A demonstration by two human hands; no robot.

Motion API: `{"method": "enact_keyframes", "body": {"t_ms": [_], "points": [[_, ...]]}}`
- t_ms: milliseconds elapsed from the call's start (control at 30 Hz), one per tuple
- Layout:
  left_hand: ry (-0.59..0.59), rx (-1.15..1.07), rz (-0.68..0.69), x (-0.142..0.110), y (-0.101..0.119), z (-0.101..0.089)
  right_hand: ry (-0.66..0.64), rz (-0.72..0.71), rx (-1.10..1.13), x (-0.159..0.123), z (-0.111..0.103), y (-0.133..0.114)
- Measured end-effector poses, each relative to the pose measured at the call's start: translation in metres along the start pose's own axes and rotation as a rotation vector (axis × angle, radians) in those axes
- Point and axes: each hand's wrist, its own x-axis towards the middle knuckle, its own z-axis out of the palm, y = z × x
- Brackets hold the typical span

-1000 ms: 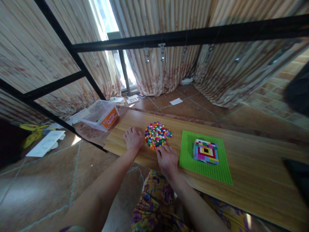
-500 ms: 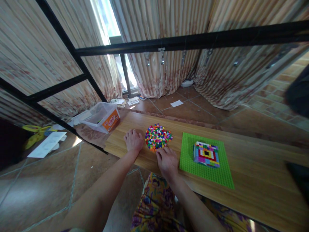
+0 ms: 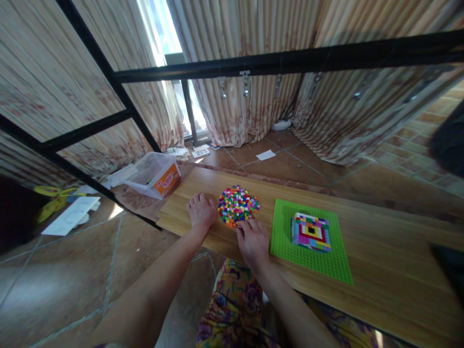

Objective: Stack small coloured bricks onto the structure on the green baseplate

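A round heap of tiny multicoloured building bricks (image 3: 238, 205) lies on the wooden bench top (image 3: 391, 251). My left hand (image 3: 201, 211) rests palm down on the wood just left of the heap, fingers loosely spread and nothing in them. At the heap's near right edge is my right hand (image 3: 253, 240), its thumb and index finger bent close together by the bricks; anything between them is too small to name. Right of it lies a green studded baseplate (image 3: 286, 256). On the plate stands a block of stacked bricks (image 3: 311, 233) with a square ring pattern on top.
A clear plastic box (image 3: 152, 176) with an orange label stands beyond the bench's left end. Black metal bars (image 3: 217, 71) cross in front, with striped curtains (image 3: 246, 111) behind. Papers (image 3: 266, 155) lie on the tiled floor. A dark object (image 3: 447, 268) sits at the right edge.
My right hand has shifted very slightly right and up along the near edge of the heap. My left hand, the heap and the brick block stay where they were.
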Motion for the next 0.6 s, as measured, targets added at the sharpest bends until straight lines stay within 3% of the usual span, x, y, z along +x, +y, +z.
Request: {"method": "enact_keyframes", "body": {"t_ms": [300,600], "points": [[0.001,0.009,0.007,0.0,-0.001,0.002,-0.031,0.015,-0.054,0.011,0.009,-0.02],[-0.032,-0.017,0.021,-0.001,-0.001,-0.003,-0.109,-0.089,-0.081,0.014,0.0,-0.011]]}}
